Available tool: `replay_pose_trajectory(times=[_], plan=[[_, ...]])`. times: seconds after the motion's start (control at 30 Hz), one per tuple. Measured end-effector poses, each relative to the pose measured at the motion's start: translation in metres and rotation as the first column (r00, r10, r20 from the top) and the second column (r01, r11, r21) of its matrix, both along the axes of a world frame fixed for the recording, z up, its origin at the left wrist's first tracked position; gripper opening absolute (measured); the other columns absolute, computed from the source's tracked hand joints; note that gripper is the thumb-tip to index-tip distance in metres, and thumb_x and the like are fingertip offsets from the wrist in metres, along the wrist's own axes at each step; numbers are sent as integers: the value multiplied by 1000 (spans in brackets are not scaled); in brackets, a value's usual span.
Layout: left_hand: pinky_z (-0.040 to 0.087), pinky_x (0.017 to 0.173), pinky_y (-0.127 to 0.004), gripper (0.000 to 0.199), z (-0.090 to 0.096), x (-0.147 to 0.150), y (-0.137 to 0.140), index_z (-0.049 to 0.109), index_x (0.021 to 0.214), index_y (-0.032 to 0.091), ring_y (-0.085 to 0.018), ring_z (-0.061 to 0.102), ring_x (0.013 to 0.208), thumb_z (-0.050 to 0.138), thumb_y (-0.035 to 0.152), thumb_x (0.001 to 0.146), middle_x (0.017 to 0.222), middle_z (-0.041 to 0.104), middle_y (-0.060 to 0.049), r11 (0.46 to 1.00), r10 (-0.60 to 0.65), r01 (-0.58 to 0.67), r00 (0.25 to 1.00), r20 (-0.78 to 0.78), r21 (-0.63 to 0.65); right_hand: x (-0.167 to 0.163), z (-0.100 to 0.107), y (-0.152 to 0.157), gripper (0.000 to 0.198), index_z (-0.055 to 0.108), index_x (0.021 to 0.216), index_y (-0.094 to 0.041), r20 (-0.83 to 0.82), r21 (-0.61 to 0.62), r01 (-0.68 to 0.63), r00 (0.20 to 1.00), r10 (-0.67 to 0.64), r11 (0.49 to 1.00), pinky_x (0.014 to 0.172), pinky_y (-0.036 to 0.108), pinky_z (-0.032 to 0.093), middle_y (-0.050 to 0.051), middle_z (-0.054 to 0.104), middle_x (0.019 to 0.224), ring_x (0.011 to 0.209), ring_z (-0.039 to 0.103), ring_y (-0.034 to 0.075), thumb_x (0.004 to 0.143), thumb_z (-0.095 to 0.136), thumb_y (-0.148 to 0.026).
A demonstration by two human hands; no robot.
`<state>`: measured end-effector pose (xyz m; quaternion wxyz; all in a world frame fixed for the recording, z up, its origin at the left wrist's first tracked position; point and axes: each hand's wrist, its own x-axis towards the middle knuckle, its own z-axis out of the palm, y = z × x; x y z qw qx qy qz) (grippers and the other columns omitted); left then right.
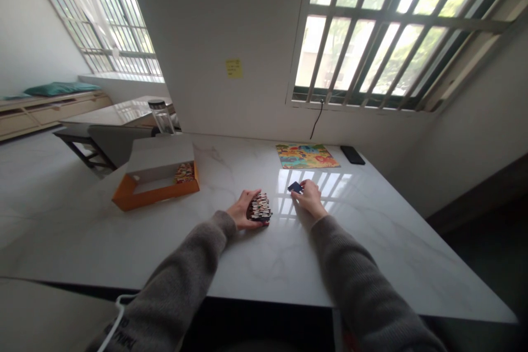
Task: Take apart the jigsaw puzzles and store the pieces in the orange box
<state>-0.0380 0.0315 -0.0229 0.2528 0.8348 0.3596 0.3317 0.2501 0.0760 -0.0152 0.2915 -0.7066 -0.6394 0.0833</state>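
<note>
My left hand [245, 210] is closed around the side of a thick stack of puzzle pieces [260, 208], whose many layered edges face right. To the right of it, my right hand [310, 196] pinches a single dark blue puzzle piece [294, 187] between thumb and fingers. A gap of bare white tabletop separates the two hands. Behind my right hand lies a colourful illustrated picture sheet [308, 156], flat on the table.
An open orange box [154, 198] on the left holds another bunch of puzzle pieces [184, 172]. A black phone [352, 155] lies at the back right of the marble-patterned table [264, 269]. Beyond the box stands a clear bottle [161, 118]. A yellow note [234, 68] is on the wall.
</note>
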Motion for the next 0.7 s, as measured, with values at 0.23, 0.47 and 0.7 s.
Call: replay_pose_trajectory(times=[0.23,0.47,0.7], plan=[[36,115,-49,104,-3,0,2,30,148,22,-32,46,125,83,41,60,127,40,-10,1000,20,-21,999,-31,-19,-25,20,-34,36,53,118,-19,-563,223,-381,701,438,897,62,30,52,-2,52,81,62,60,13,88,49,-37],[37,114,-51,108,-7,0,5,26,149,26,-31,46,124,84,44,60,128,39,-9,999,33,-34,999,-40,-32,-60,32,-82,31,55,118,-23,-493,255,-634,564,662,730,64,27,51,-1,58,88,67,56,11,86,56,-24],[31,116,-54,125,-11,-5,13,20,152,22,-35,42,129,89,41,50,132,40,-12,998,-60,59,997,-48,-19,-70,19,-90,8,59,92,-21,-192,252,-635,707,681,730,66,26,46,1,55,85,68,52,13,86,55,-17]])
